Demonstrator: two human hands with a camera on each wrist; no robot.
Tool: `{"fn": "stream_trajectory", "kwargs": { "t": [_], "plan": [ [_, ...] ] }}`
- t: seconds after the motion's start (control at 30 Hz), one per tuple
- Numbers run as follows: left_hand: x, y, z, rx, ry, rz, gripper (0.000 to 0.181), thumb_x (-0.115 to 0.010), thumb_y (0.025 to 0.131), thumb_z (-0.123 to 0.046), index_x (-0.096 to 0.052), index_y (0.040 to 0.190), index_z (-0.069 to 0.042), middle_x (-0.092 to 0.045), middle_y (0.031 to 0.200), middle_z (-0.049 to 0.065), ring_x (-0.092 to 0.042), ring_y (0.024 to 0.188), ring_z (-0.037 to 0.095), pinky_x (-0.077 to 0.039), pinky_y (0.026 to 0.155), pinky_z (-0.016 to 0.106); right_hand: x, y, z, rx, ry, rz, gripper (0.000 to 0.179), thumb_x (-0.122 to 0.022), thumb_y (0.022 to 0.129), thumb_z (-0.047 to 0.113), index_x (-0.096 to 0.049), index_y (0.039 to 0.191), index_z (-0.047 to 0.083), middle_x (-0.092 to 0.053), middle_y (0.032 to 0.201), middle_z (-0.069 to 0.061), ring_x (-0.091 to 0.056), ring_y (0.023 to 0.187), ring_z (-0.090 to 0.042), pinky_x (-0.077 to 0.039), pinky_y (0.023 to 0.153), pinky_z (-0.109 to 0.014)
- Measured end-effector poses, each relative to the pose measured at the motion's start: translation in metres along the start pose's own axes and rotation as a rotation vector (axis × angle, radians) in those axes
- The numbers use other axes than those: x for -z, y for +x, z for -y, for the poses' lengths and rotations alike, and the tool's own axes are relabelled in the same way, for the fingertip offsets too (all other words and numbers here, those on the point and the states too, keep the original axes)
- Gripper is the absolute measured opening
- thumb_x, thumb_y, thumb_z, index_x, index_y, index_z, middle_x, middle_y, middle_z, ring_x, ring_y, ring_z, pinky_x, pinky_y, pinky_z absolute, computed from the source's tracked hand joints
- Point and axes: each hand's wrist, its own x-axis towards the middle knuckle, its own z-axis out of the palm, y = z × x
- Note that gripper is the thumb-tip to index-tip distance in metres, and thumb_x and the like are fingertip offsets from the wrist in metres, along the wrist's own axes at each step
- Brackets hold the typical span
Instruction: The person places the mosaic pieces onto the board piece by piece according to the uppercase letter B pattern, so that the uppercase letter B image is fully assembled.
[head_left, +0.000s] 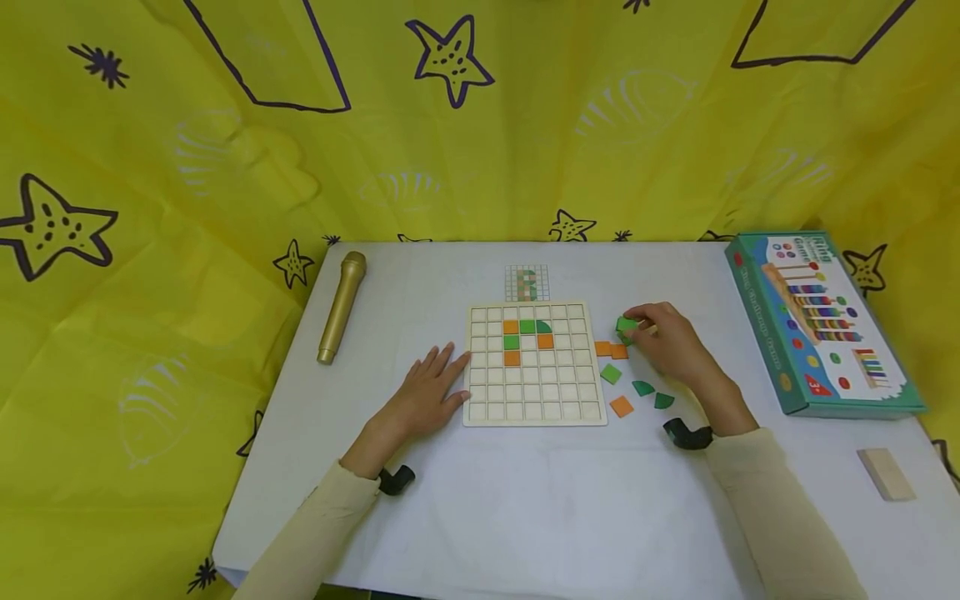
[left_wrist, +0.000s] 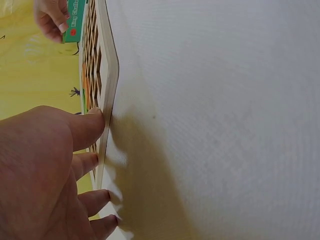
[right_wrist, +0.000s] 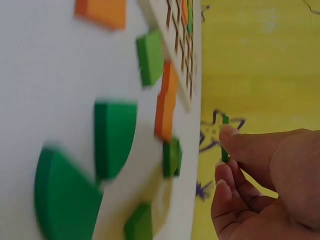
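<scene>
My right hand pinches a green square tile between thumb and fingers, just right of the wooden grid board. In the right wrist view the pinched tile appears edge-on, raised off the table. My left hand rests with spread fingers at the board's left edge; its thumb touches the rim in the left wrist view. Orange and green tiles fill several cells in the board's upper middle. Loose beside it lie a green square, orange squares and dark green quarter-circles.
A small pattern card lies behind the board. A gold microphone is at the table's left. On the right lie a boxed game and a pale wooden block. A yellow patterned cloth hangs behind the table.
</scene>
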Motion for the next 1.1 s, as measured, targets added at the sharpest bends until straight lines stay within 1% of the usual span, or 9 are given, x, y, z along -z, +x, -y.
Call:
{"fn": "stream_trajectory", "kwargs": {
  "t": [0.17, 0.27, 0.4, 0.47, 0.57, 0.63, 0.8, 1.0, 1.1],
  "plan": [
    [0.0, -0.001, -0.001, -0.008, -0.01, -0.014, 0.069, -0.052, 0.11, -0.046, -0.026, 0.17, -0.022, -0.012, 0.177, 0.013, -0.006, 0.164, 0.038, -0.012, 0.129, 0.062, -0.019, 0.004, 0.025, 0.044, 0.023, 0.073, 0.034, -0.062, 0.106, 0.009, -0.061, 0.138, -0.003, -0.054, 0.131, -0.023, -0.054, 0.113, -0.036, -0.049, 0.095, -0.049],
    [0.0, 0.0, 0.0, -0.005, -0.003, -0.008, 0.07, -0.051, 0.11, -0.047, -0.025, 0.17, -0.023, -0.011, 0.178, 0.012, -0.006, 0.164, 0.037, -0.012, 0.13, 0.062, -0.034, 0.007, 0.037, 0.092, 0.023, 0.113, 0.033, -0.062, 0.106, 0.008, -0.063, 0.137, -0.002, -0.055, 0.131, -0.022, -0.056, 0.115, -0.035, -0.05, 0.096, -0.048],
    [0.0, 0.0, 0.001, 0.001, 0.006, 0.005, 0.07, -0.049, 0.11, -0.048, -0.023, 0.17, -0.024, -0.01, 0.178, 0.011, -0.005, 0.164, 0.037, -0.011, 0.13, 0.061, -0.055, 0.01, 0.049, 0.128, 0.017, 0.171, 0.031, -0.065, 0.106, 0.013, -0.065, 0.135, 0.003, -0.057, 0.127, -0.016, -0.057, 0.112, -0.031, -0.05, 0.097, -0.045],
    [0.0, 0.0, 0.001, -0.003, 0.003, 0.001, 0.07, -0.05, 0.11, -0.047, -0.024, 0.17, -0.023, -0.011, 0.178, 0.012, -0.006, 0.164, 0.037, -0.012, 0.13, 0.062, -0.064, 0.011, 0.055, 0.141, 0.016, 0.199, 0.03, -0.066, 0.106, 0.015, -0.065, 0.134, 0.006, -0.057, 0.125, -0.013, -0.057, 0.11, -0.028, -0.051, 0.098, -0.044],
    [0.001, -0.001, 0.0, -0.006, -0.001, -0.002, 0.069, -0.05, 0.11, -0.046, -0.024, 0.17, -0.023, -0.011, 0.177, 0.013, -0.006, 0.164, 0.038, -0.012, 0.13, 0.062, -0.076, 0.014, 0.064, 0.186, -0.005, 0.213, 0.03, -0.068, 0.104, 0.015, -0.067, 0.132, 0.005, -0.058, 0.124, -0.012, -0.058, 0.111, -0.028, -0.052, 0.1, -0.045],
    [0.001, -0.001, 0.0, -0.007, -0.003, -0.001, 0.069, -0.05, 0.11, -0.046, -0.023, 0.17, -0.023, -0.011, 0.178, 0.012, -0.006, 0.164, 0.038, -0.012, 0.13, 0.062, -0.081, 0.016, 0.069, 0.212, -0.041, 0.213, 0.029, -0.069, 0.104, 0.015, -0.068, 0.131, 0.005, -0.058, 0.124, -0.012, -0.058, 0.113, -0.028, -0.052, 0.103, -0.045],
    [0.001, -0.001, 0.0, -0.006, -0.007, -0.001, 0.07, -0.05, 0.11, -0.047, -0.023, 0.17, -0.023, -0.01, 0.178, 0.012, -0.005, 0.164, 0.037, -0.011, 0.13, 0.062, -0.089, 0.02, 0.077, 0.233, -0.126, 0.206, 0.027, -0.071, 0.103, 0.014, -0.07, 0.129, 0.005, -0.061, 0.124, -0.011, -0.058, 0.118, -0.029, -0.05, 0.107, -0.047],
    [0.001, -0.002, -0.001, -0.014, -0.016, -0.011, 0.069, -0.052, 0.11, -0.045, -0.025, 0.17, -0.021, -0.012, 0.177, 0.014, -0.007, 0.164, 0.039, -0.013, 0.129, 0.063, -0.094, 0.021, 0.08, 0.273, -0.144, 0.217, 0.018, -0.069, 0.103, 0.01, -0.07, 0.12, 0.006, -0.063, 0.122, -0.011, -0.06, 0.116, -0.03, -0.05, 0.105, -0.048],
    [0.001, -0.002, -0.002, -0.004, -0.012, 0.001, 0.069, -0.05, 0.11, -0.046, -0.023, 0.17, -0.024, -0.01, 0.178, 0.012, -0.005, 0.164, 0.037, -0.012, 0.13, 0.062, -0.096, 0.019, 0.08, 0.293, -0.145, 0.215, 0.015, -0.067, 0.103, 0.008, -0.071, 0.117, 0.006, -0.064, 0.121, -0.01, -0.06, 0.116, -0.03, -0.051, 0.104, -0.048]
  ]
}}
